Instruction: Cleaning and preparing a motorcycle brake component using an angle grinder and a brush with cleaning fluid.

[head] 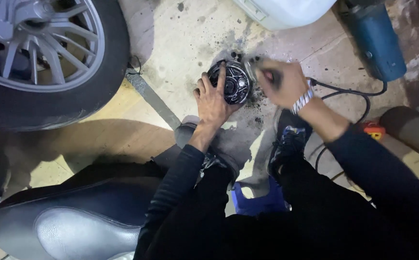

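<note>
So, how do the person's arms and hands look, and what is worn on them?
Both arms wear long, close-fitting dark sleeves that end at the wrists. The left hand is bare, without a glove. The right hand, blurred, is bare too, with a silver metal link bracelet around its wrist.

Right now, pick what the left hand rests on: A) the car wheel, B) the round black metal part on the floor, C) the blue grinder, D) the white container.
B: the left hand lies spread over the round black metal part on the dirty floor, far from the wheel, grinder and container.
</note>
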